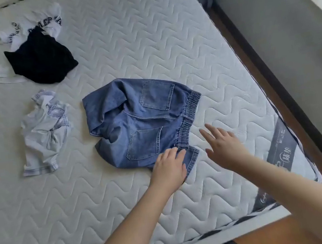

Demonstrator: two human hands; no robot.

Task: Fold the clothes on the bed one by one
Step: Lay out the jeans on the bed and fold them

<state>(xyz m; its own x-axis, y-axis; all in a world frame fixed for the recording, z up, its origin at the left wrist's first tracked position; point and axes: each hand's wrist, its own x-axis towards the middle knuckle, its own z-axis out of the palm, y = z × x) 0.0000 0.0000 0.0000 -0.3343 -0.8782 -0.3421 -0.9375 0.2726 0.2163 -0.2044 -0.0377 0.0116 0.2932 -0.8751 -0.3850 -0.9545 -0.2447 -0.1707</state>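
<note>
The denim shorts [141,120] lie mid-frame on the mattress [144,32], pockets up. The left hand [169,168] rests flat on their lower corner, fingers straight. The right hand [223,146] hovers just right of the waistband, fingers spread, holding nothing.

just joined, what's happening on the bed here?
A person is working on a pair of denim shorts spread back-side up on a bare quilted mattress. The left hand rests on the shorts' near corner by the elastic waistband; the right hand hovers open beside it. A black garment, a white printed one and a crumpled pale plaid shirt lie unfolded.
</note>
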